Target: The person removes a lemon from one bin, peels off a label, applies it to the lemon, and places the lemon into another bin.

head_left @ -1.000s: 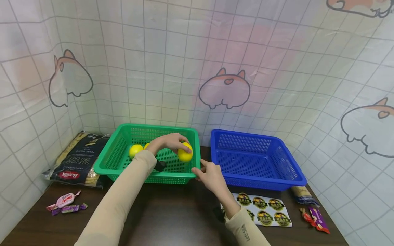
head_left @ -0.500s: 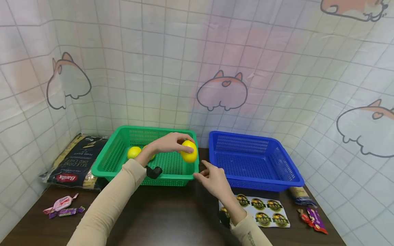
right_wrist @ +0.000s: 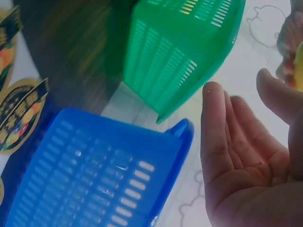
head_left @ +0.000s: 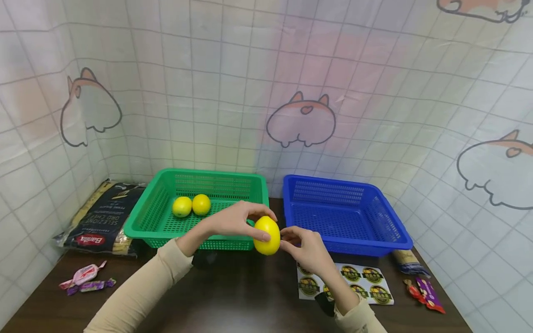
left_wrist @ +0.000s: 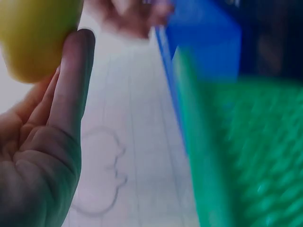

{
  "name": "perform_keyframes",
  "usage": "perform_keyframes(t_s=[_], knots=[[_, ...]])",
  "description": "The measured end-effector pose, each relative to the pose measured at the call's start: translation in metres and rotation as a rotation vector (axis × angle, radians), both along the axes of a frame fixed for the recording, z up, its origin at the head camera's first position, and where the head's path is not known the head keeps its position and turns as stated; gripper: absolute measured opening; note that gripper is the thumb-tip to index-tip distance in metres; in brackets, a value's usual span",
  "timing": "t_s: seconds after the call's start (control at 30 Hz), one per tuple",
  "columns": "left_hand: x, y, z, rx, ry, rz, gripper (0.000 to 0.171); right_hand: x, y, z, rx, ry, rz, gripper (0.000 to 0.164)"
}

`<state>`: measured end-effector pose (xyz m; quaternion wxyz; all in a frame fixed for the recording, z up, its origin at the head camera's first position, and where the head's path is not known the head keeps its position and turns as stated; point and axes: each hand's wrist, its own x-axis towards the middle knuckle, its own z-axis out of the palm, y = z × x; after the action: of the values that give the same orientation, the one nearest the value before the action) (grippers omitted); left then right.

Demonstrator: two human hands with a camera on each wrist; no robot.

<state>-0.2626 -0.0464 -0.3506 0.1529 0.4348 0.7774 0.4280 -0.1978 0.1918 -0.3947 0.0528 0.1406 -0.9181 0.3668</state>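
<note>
While I'm watching the head feed, the biggest thing on screen is the tiled backdrop with cartoon animals, then the dark table (head_left: 233, 296) and the two baskets side by side at its back: green basket (head_left: 155, 217) on the left, blue basket (head_left: 387, 222) on the right, nothing showing in it. Two lemons (head_left: 191, 206) sit touching each other in the green one.

Smaller stuff: a pasta bag (head_left: 100, 219) left of the green basket, a sticker sheet (head_left: 362, 282) in front of the blue one, candy wrappers (head_left: 85, 277) near the left table edge and more wrappers (head_left: 424, 293) at the right.

Now the hands. My left hand (head_left: 233, 222) has a third lemon (head_left: 267, 235) pinched between thumb and curled fingers, held in the air in front of the gap between the baskets. My right hand (head_left: 306, 245) is right up against the lemon's other side, fingertips curled toward it and, as far as I can tell, just touching. Looks to me like a hand-to-hand pass midway. I'd guess the next bit needs the right hand to get a firm wrap before the left lets go, then a short carry right.

Hard to read: the left wrist view is badly blurred, only a thumb (left_wrist: 71, 94) against yellow. The right wrist view shows an open-looking palm (right_wrist: 246, 156), lemon cut off at the frame edge.
</note>
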Motion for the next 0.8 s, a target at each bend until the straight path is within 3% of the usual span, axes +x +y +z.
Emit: perform_keyframes(t_s=[0.17,0.27,0.57,0.8], knots=[[0.026,0.009,-0.03,0.045,-0.131,-0.051,0.05,0.008,0.012,-0.001,0.033,-0.031,0.061,0.023],[0.034,0.015,-0.05,0.036,-0.203,-0.083,0.052,0.01,0.022,-0.005,0.053,-0.056,0.082,0.024],[0.036,0.022,-0.092,-0.094,-0.212,0.001,0.047,0.007,0.048,-0.025,0.156,-0.192,0.145,0.017],[0.037,0.026,-0.107,-0.135,-0.22,-0.013,0.046,0.006,0.057,-0.035,0.227,-0.23,0.14,0.014]])
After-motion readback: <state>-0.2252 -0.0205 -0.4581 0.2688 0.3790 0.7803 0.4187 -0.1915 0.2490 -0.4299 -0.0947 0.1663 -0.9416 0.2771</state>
